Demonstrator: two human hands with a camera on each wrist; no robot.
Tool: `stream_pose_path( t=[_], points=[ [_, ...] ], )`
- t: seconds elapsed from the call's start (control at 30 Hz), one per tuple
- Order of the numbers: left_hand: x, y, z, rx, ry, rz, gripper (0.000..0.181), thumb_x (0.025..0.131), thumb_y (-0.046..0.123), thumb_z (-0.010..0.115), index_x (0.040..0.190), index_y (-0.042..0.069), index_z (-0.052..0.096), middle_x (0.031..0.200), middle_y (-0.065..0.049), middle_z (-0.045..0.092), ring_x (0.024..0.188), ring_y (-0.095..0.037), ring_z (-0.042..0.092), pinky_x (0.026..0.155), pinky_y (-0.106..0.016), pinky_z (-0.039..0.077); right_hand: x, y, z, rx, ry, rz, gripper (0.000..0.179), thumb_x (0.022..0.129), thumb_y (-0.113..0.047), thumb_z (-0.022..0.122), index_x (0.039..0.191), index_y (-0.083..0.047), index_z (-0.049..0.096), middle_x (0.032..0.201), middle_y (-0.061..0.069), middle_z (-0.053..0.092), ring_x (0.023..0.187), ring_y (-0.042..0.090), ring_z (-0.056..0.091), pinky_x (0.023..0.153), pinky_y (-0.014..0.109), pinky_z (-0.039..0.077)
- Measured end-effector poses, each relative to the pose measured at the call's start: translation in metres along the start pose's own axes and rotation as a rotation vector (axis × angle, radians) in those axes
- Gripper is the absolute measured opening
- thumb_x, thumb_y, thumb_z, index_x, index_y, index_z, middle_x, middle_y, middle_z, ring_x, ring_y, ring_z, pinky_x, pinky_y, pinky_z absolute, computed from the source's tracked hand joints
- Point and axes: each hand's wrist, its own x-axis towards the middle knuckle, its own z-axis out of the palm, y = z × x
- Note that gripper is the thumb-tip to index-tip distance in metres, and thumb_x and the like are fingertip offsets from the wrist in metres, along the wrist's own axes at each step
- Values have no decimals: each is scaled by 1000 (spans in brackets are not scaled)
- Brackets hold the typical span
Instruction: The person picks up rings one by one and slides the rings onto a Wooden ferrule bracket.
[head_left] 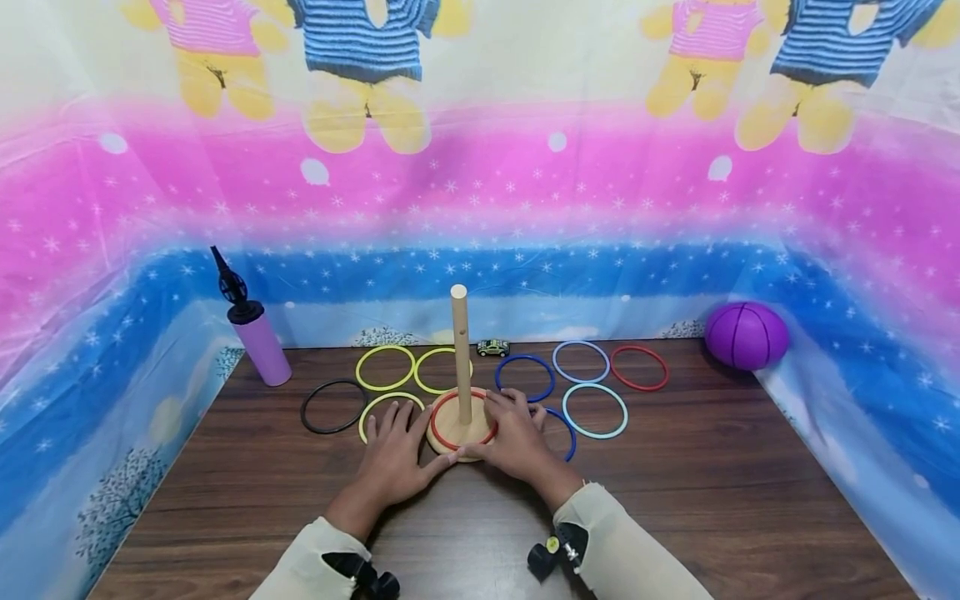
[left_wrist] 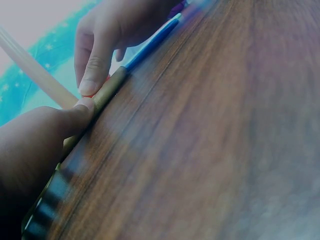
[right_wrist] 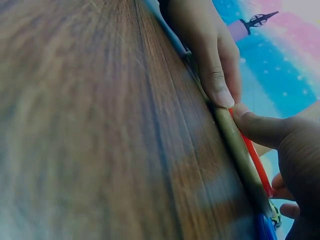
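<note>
A wooden post [head_left: 461,358] rises from a round wooden base [head_left: 450,425] in the middle of the table. Around the foot of the post, a red ring [head_left: 432,421] lies on the base. My right hand [head_left: 517,437] grips this ring from the right, its thumb at the near rim and its fingers curled at the far right. On the other side my left hand [head_left: 393,454] has its fingers spread over a yellow ring [head_left: 362,421], and its thumb touches the base's near edge. In the right wrist view the two thumbs meet beside the red ring [right_wrist: 257,162].
Left of the base lie a black ring [head_left: 333,432] and more yellow rings [head_left: 385,389]. To its right are blue [head_left: 525,357], light blue [head_left: 581,382], turquoise [head_left: 595,437] and red rings. A toy car [head_left: 492,348], a pump [head_left: 260,342] and a purple ball [head_left: 746,336] stand farther back.
</note>
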Motion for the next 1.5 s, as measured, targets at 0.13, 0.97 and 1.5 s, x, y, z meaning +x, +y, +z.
stream_pose_path(
  t=[0.13, 0.97, 1.5],
  points=[
    [0, 1, 0, 2, 2, -7, 93, 96, 78, 64, 167, 21, 47, 166, -25, 46, 159, -50, 37, 123, -81, 28, 0, 2, 0, 2, -1, -8, 64, 78, -50, 100, 122, -10, 75, 158, 15, 63, 152, 44, 43, 112, 81, 24],
    [-3, 1, -6, -31, -35, -23, 93, 97, 76, 64, 167, 17, 47, 170, -25, 42, 161, -52, 34, 125, -82, 24, -33, 67, -56, -4, 98, 80, 97, 81, -53, 96, 158, -9, 58, 166, 12, 54, 156, 42, 38, 112, 75, 23],
    [-2, 0, -1, -32, -35, -20, 94, 97, 78, 62, 168, 18, 45, 171, -24, 42, 162, -52, 33, 125, -81, 23, -48, 120, -83, -5, 155, 177, 95, 83, -48, 96, 157, -4, 57, 167, 19, 49, 156, 46, 33, 109, 73, 22]
  ],
)
